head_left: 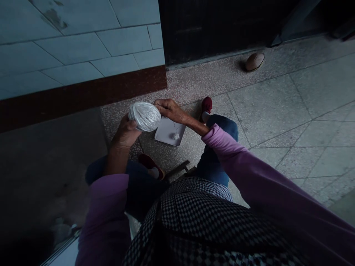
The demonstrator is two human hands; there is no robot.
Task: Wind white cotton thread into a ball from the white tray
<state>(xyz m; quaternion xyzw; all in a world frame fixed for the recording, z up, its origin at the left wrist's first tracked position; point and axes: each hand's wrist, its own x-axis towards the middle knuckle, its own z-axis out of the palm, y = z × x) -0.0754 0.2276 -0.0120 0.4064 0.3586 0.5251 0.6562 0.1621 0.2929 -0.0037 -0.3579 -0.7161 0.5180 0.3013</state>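
Ball (144,116) of pale, glossy strand sat centre-left of frame, above the knees and off the floor (277,111). Left hand (123,133) was clamped on it from below and left, palm cupping the underside. Right hand (170,110) came in from the right, fingertips bunched on the ball's upper-right edge; cannot tell if they pinched a loose end or just rested there. Handling guess: light, a bit squashy, slick surface, and the wraps would likely slip or unspool if squeezed at the edge. Best grip is a full cup round the middle, as the left had it. Only thing like a container: a flat white sheet (166,130) on the floor just below the right hand, carrying one small pale clump (175,136) near its lower right corner, otherwise bare. Red shoe (206,105) just right of the sheet.
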